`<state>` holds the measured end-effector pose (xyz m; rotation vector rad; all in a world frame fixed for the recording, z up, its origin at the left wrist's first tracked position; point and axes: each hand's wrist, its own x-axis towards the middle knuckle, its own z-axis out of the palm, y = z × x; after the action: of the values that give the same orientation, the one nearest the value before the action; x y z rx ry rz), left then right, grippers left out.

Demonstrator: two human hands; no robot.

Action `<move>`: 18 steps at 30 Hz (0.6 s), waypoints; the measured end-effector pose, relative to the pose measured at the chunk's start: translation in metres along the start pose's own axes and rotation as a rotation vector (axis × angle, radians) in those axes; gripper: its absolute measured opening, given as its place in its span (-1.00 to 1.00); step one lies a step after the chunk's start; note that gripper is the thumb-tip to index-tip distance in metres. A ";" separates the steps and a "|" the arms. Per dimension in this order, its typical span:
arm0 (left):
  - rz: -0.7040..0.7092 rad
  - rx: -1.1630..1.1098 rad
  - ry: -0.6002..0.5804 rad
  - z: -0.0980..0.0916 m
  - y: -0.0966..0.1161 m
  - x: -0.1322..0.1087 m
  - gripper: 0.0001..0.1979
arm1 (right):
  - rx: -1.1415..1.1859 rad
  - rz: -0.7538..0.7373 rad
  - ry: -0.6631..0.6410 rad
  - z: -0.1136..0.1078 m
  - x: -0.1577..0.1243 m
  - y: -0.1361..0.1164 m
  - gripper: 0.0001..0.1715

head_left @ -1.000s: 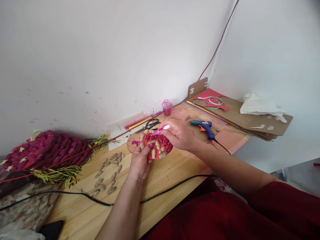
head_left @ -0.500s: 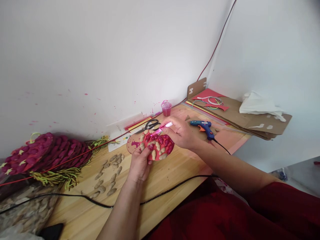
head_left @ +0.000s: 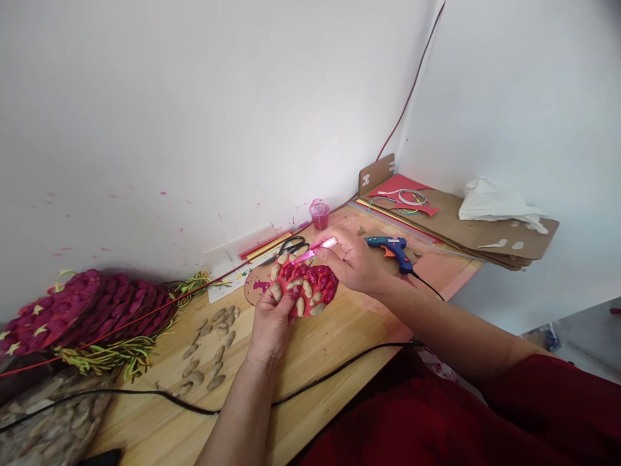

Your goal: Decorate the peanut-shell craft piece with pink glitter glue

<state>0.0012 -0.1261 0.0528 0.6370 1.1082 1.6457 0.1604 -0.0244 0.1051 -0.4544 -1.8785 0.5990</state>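
Observation:
A red round board (head_left: 313, 285) with peanuts stuck on it is gripped at its near left edge by my left hand (head_left: 272, 318), the thumb lying on top. Several of its peanuts are coated in magenta paint; others are bare. My right hand (head_left: 353, 262) pinches a slim paintbrush (head_left: 306, 255) with a pink and white handle. Its tip points down at the board's far left part; exact contact is too small to make out. Behind the hands stands a clear cup of magenta paint (head_left: 319, 217). Black-handled scissors (head_left: 294, 246) lie just beyond the board.
Loose peanuts (head_left: 218, 355) lie on the wooden table. Left are stacked painted peanut discs (head_left: 97, 304) with yarn tassels and a bag of peanuts (head_left: 48, 414). A blue glue gun (head_left: 395, 249) and cardboard sheets (head_left: 451, 217) are right. A black cable (head_left: 334, 370) crosses in front.
The camera view has shifted slightly, and the surroundings appear a little further left. Both hands keep their holds on the board and the brush, with only small movement.

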 end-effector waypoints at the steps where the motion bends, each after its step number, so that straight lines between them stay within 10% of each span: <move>1: 0.004 0.001 -0.005 0.000 0.000 0.000 -0.59 | -0.001 -0.005 0.005 0.000 0.000 -0.001 -0.88; 18: 0.074 0.066 -0.020 -0.008 -0.005 0.000 -0.65 | 0.012 0.004 0.036 0.001 -0.007 -0.010 -0.88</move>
<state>-0.0031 -0.1281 0.0451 0.7437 1.1398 1.6673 0.1619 -0.0366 0.1063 -0.4582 -1.8394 0.6005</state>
